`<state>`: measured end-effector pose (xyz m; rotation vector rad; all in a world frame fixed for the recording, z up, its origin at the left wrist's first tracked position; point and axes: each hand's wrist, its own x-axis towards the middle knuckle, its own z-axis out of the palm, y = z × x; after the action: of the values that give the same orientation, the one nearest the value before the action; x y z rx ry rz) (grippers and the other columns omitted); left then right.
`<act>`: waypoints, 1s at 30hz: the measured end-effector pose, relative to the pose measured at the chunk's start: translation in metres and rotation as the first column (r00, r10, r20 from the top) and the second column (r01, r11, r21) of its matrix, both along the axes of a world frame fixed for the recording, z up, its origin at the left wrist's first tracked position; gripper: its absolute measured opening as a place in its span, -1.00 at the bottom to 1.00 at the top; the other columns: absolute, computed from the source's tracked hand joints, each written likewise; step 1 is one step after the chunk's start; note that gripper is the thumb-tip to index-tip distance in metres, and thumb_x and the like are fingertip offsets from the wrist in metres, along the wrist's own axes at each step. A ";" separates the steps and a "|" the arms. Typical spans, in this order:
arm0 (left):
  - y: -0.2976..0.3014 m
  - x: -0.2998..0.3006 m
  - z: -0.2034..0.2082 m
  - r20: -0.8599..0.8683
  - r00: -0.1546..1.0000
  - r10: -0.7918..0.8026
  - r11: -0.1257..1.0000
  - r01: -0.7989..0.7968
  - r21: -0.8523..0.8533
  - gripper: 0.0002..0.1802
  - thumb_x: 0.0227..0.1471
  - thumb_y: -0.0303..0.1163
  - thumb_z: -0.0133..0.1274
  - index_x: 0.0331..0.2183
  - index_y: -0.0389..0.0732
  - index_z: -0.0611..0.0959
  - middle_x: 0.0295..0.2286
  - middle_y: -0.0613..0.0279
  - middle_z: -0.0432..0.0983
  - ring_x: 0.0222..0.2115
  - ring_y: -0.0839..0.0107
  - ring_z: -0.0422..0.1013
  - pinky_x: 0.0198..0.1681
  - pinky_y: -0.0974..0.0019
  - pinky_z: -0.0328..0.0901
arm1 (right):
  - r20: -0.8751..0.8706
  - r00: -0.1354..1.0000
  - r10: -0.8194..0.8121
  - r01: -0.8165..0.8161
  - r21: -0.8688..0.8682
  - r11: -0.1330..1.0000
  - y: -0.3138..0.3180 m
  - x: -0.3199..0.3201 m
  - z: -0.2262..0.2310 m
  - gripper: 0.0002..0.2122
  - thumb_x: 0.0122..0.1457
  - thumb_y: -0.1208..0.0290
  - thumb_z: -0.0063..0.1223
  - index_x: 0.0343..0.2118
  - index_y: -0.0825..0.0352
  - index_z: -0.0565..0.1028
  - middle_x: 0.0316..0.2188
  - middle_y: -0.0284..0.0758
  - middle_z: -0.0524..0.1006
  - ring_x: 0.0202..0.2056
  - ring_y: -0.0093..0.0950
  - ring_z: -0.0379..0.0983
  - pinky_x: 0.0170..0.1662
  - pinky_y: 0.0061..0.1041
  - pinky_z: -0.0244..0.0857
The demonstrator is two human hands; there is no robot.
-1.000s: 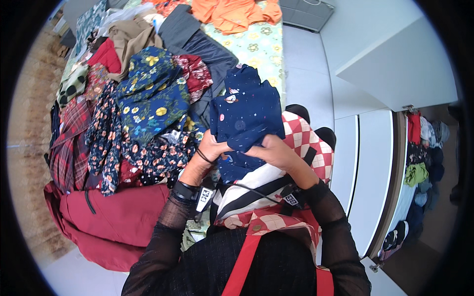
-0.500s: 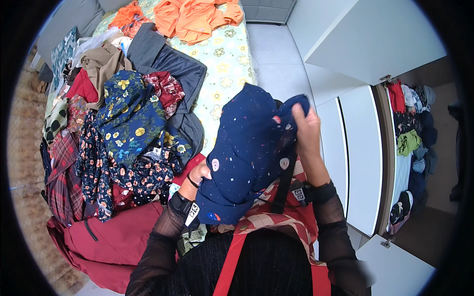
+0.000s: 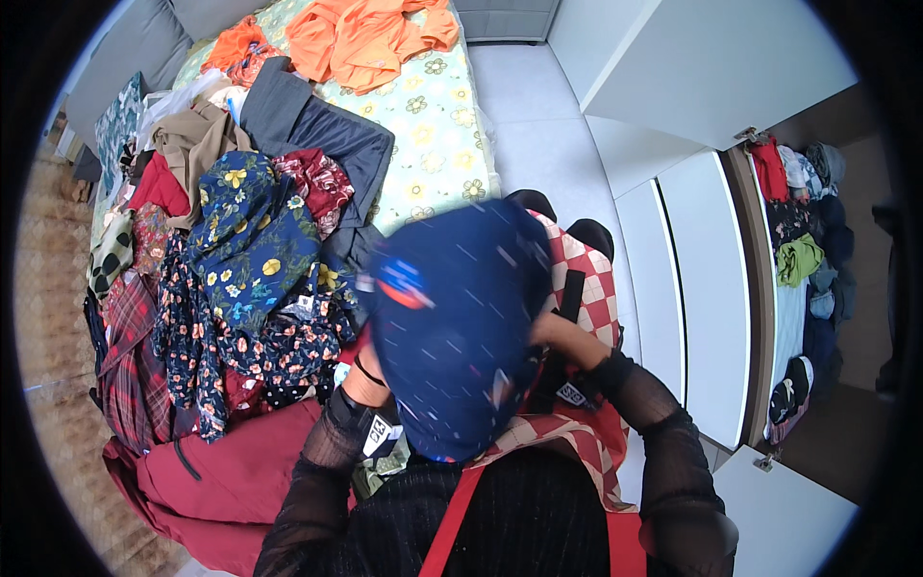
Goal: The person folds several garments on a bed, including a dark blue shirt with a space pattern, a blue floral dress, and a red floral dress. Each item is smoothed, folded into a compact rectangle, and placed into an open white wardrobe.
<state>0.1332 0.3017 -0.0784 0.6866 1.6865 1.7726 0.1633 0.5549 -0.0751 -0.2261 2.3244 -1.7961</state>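
Note:
A navy garment with small white flecks and a red-and-blue printed shape is bunched up in front of my chest, smeared by motion. What kind of garment it is, I cannot tell. At its left edge, my left hand grips it, with the fingers hidden behind the cloth. My right hand holds it from the right side, its fingertips also covered by the fabric. Below and behind the garment shows my red-and-cream checked apron with red straps.
Left of me, a bed holds a heap of clothes: a blue floral garment, dark grey trousers, a dark red garment. Orange clothes lie on the flowered sheet. On the right, an open white wardrobe contains folded clothes.
The navy garment has been turned and gathered into a rounder bundle. My right hand has come down and inward, its fingers now behind the cloth. My left hand has moved slightly left and lower.

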 end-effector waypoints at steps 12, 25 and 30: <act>0.041 -0.076 0.023 0.754 0.656 0.019 0.619 -0.600 0.506 -0.54 -0.13 -0.53 0.04 -0.09 -0.39 0.46 -0.21 0.05 0.51 -0.23 0.25 0.50 -0.11 0.21 0.43 | 0.393 0.909 0.140 -0.157 0.011 0.988 0.022 -0.027 0.026 -0.70 0.04 0.67 -0.14 -0.13 0.47 0.45 -0.29 -0.20 0.57 -0.28 -0.41 0.49 -0.12 -0.49 0.32; 0.110 -0.056 -0.022 0.521 0.697 0.493 0.780 -0.619 0.089 -0.67 -0.12 -0.58 0.18 -0.23 -0.19 0.55 -0.41 0.36 0.54 -0.49 0.57 0.45 -0.49 0.55 0.29 | 0.397 0.884 0.246 -0.073 -0.403 0.912 0.000 0.006 0.010 -0.86 0.14 0.49 0.00 -0.26 0.32 0.54 -0.38 -0.41 0.45 -0.32 -0.60 0.36 -0.21 -0.58 0.26; 0.102 -0.049 -0.051 0.674 0.610 0.416 0.860 -0.504 -0.075 -0.73 -0.10 -0.50 0.20 -0.26 -0.26 0.58 -0.42 0.27 0.54 -0.47 0.49 0.47 -0.44 0.47 0.36 | -0.080 0.978 0.195 -0.153 0.369 0.917 0.023 0.029 0.012 -0.86 0.02 0.54 0.04 -0.33 0.28 0.53 -0.44 -0.32 0.40 -0.37 -0.42 0.38 -0.27 -0.51 0.30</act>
<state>0.0837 0.4041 -0.1297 -0.4048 1.2893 2.1285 0.1927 0.5783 -0.0635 -0.4723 2.5672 -1.2744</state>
